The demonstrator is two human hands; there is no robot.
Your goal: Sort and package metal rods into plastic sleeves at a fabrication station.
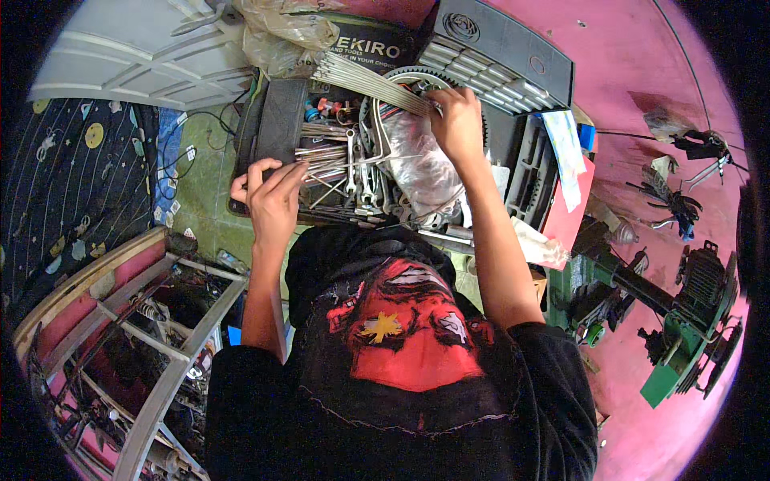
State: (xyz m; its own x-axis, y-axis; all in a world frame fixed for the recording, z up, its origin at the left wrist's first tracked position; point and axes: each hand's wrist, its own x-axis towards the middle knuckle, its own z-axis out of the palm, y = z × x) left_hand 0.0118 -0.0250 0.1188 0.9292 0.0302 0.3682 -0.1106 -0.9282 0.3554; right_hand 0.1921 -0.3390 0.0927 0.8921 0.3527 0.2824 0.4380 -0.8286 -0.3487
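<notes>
My right hand (459, 128) is closed on a bundle of thin grey welding rods (365, 78), which fans out to the upper left over the tool case. My left hand (274, 196) is at the case's left side, its fingers pinched at the end of a thin metal rod (341, 166) that points right. Beside it in the case lie more slim metal pieces (323, 151) and several spanners (350, 164). A clear plastic bag (421, 164) rests below my right hand, partly inside a large toothed ring (484, 132).
A grey organiser case (501, 56) stands open behind. A crumpled plastic bag (281, 36) sits at the back left. To the right are a red box (579, 196) and a green machine (682, 353) near the pink wall. A metal frame rack (172, 345) stands lower left.
</notes>
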